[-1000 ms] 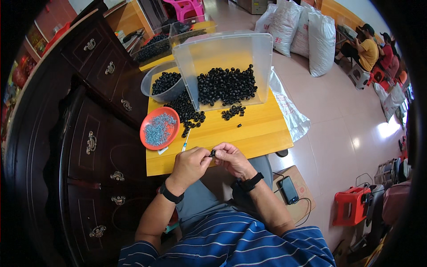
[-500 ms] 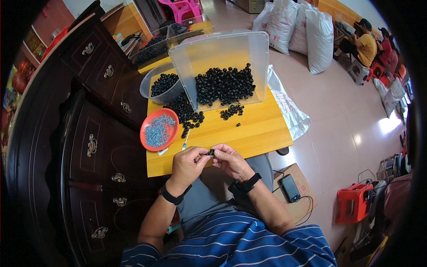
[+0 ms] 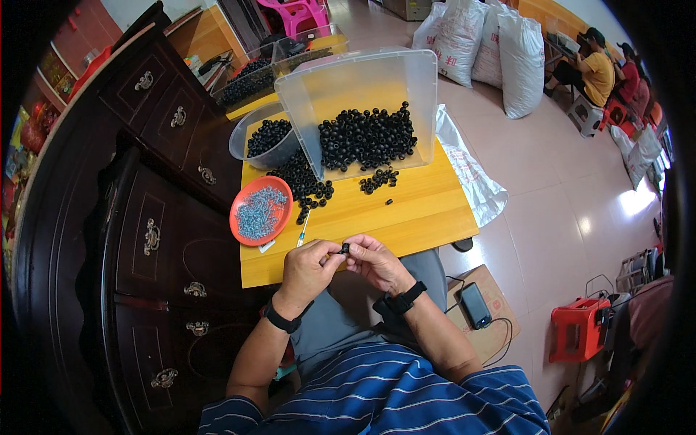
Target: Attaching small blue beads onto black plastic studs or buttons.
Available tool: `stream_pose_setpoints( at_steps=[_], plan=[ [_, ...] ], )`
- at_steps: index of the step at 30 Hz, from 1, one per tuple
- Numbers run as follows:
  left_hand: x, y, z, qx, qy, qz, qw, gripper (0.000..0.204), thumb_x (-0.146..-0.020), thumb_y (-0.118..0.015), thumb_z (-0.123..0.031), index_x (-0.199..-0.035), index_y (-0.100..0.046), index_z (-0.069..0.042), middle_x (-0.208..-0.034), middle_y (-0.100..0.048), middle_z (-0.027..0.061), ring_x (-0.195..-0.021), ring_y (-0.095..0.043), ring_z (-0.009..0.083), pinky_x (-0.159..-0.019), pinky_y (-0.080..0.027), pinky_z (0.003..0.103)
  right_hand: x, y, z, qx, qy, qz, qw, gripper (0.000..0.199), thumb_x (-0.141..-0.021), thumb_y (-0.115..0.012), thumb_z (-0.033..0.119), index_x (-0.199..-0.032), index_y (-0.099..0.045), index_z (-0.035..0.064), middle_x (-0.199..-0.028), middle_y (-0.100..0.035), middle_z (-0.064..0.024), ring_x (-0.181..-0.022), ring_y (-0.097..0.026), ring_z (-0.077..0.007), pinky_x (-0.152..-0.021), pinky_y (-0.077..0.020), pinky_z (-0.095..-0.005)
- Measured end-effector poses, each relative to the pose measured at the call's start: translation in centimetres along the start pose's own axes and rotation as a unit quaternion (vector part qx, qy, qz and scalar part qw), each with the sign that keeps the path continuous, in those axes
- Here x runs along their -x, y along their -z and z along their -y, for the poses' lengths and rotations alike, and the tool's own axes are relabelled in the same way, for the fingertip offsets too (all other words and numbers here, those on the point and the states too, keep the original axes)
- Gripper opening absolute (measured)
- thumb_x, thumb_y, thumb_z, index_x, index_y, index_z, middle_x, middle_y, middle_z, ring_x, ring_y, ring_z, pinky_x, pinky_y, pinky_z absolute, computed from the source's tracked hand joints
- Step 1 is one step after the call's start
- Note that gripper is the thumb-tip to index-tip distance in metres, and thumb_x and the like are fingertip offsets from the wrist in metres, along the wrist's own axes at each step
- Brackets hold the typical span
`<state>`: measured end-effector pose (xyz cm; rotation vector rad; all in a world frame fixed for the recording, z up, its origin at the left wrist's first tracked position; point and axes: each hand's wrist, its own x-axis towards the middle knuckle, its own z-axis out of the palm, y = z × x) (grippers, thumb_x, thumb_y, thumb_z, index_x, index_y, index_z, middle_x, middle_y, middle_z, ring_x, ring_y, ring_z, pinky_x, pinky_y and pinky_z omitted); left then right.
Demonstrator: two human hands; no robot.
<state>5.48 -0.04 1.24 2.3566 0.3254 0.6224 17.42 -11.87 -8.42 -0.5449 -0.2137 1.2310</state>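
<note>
Above my lap, at the near edge of the yellow table (image 3: pixel 428 217), my left hand (image 3: pixel 308 270) and my right hand (image 3: pixel 377 264) meet, fingertips pinched around a small black ring-shaped part (image 3: pixel 345 249). Its finer details are hidden by my fingers. Left of centre, a red plate (image 3: pixel 238 226) carries many small silvery screw-like pieces (image 3: pixel 261 212). A thin tool with a blue-and-white section (image 3: pixel 301 233) lies beside the plate. Loose black ring-shaped parts (image 3: pixel 312 190) are heaped behind it, and a single black part (image 3: pixel 389 201) lies off to the right.
A clear bin tipped on its side (image 3: pixel 362 76) spills black parts at the table's back. A clear round bowl (image 3: pixel 243 156) of them stands left, by the dark wooden cabinet (image 3: pixel 163 254). White sacks (image 3: pixel 522 65), seated people (image 3: pixel 598 72) and a red stool (image 3: pixel 574 330) are to the right.
Both hands keep the same pinch on the black part, with only a tiny shift of the fingers. The whole view has moved slightly; nothing on the table has visibly changed.
</note>
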Motion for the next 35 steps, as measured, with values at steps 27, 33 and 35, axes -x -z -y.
stream_pose_setpoints(
  at_steps=[27,33,35],
  plan=[
    [-0.2,0.0,0.0,-0.023,0.009,0.015,1.0,0.013,-0.076,-0.078,-0.002,-0.084,-0.068,0.002,-0.071,-0.068,0.0074,-0.055,-0.06,0.0086,-0.052,-0.047,0.023,0.3,0.2,-0.1,-0.006,-0.001,-0.001,1.0,0.013,-0.093,-0.068,0.016,-0.104,-0.064,0.0097,-0.091,-0.067,0.0006,-0.077,-0.063,-0.0084,-0.073,-0.054,-0.0238],
    [0.0,0.2,0.7,0.107,0.077,0.054,0.99,0.011,-0.077,-0.077,-0.001,-0.084,-0.069,0.001,-0.074,-0.07,0.005,-0.063,-0.064,0.008,-0.058,-0.051,0.022,0.2,0.4,0.1,0.038,0.009,0.013,0.999,0.016,-0.092,-0.069,0.016,-0.105,-0.065,0.0087,-0.09,-0.067,-0.0003,-0.078,-0.063,-0.0093,-0.073,-0.0534,-0.0238],
    [0.2,-0.1,0.8,0.126,0.074,0.039,0.989,0.01,-0.077,-0.078,-0.002,-0.084,-0.07,0.0,-0.073,-0.07,0.0049,-0.064,-0.065,0.0095,-0.059,-0.051,0.022,0.2,0.5,0.0,0.038,0.007,0.017,0.999,0.017,-0.092,-0.069,0.016,-0.107,-0.065,0.009,-0.09,-0.067,0.0,-0.078,-0.063,-0.0094,-0.074,-0.0534,-0.024]
  ],
)
